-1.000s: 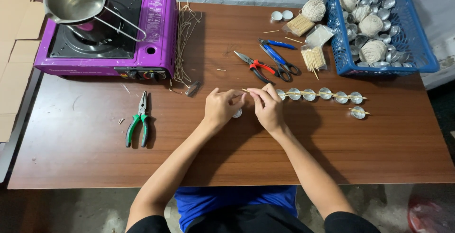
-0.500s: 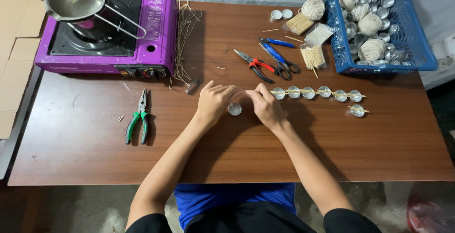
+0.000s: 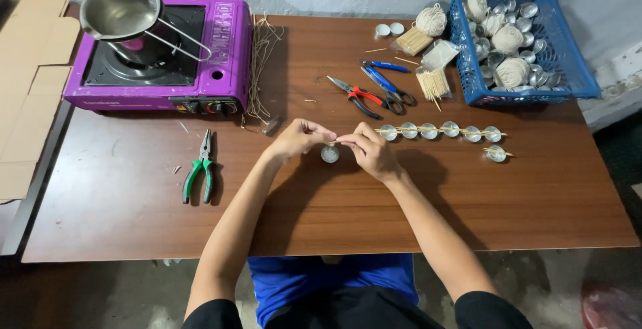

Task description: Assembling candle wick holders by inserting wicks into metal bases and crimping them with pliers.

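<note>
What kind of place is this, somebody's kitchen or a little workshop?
It looks most like a small home craft bench, probably for making tea-light candles. On the wooden table stand a purple portable stove with a metal melting pot, a row of small metal cups, and a blue basket of string balls.

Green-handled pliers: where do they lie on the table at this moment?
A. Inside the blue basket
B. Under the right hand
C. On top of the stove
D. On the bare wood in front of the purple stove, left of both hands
D. The green-handled pliers lie flat on the table, just in front of the purple stove and well left of the left hand, touching neither hand.
</note>
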